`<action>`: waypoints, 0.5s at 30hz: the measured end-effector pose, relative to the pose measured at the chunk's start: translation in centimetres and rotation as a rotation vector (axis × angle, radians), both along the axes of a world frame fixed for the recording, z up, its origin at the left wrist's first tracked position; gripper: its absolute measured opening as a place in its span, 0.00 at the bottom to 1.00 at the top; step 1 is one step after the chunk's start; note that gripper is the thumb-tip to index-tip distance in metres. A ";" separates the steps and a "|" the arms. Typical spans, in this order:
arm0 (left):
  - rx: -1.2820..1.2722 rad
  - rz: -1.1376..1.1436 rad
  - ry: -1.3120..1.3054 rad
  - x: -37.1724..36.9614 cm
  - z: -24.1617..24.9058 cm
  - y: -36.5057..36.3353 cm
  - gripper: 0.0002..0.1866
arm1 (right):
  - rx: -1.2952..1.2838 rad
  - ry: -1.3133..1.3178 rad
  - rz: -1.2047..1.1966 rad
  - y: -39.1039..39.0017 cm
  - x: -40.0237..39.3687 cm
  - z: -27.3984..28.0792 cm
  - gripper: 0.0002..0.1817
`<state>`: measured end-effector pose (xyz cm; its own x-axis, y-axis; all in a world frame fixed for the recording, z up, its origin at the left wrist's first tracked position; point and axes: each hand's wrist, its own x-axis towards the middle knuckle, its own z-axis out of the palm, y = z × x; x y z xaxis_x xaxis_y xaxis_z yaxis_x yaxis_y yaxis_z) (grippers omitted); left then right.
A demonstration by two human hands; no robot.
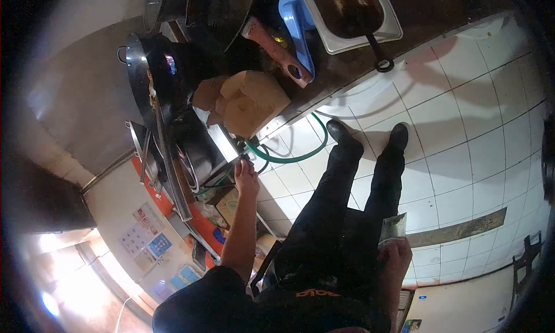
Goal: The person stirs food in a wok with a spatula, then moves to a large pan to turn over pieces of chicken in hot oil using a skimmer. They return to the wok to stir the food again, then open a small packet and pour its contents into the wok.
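My left hand (247, 176) reaches to the front of the cooking counter. Its fingers are pinched at a small dark part that looks like a knob (243, 158), beside a bright metal edge. Just above it, an open brown cardboard box (254, 105) sits on the counter edge. Low beside my leg, my right hand (396, 255) is closed on a flat grey rectangular piece (393, 227). Its kind is not clear, and its lower end is hidden in the fingers.
A dark wok (141, 73) and long metal handle (167, 154) lie left. A white-rimmed tray (395, 30) with a dark utensil, a blue plastic item (298, 24) and a reddish handle (277, 50) stand on the counter. A green hose (295, 158) loops above the tiled floor (445, 113).
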<state>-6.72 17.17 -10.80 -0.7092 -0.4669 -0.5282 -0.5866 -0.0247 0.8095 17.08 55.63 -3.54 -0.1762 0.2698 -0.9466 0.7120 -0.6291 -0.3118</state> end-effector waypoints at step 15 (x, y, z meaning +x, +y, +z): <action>0.111 0.025 -0.045 1.1 0.8 1.3 0.05 | 0.089 0.093 0.081 -0.5 -0.5 1.0 0.04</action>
<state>-5.62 18.51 -10.05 -0.6725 -0.4209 -0.6088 -0.6204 -0.1280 0.7738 16.55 55.13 -2.51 -0.2861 0.3334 -0.8983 0.7247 -0.5380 -0.4305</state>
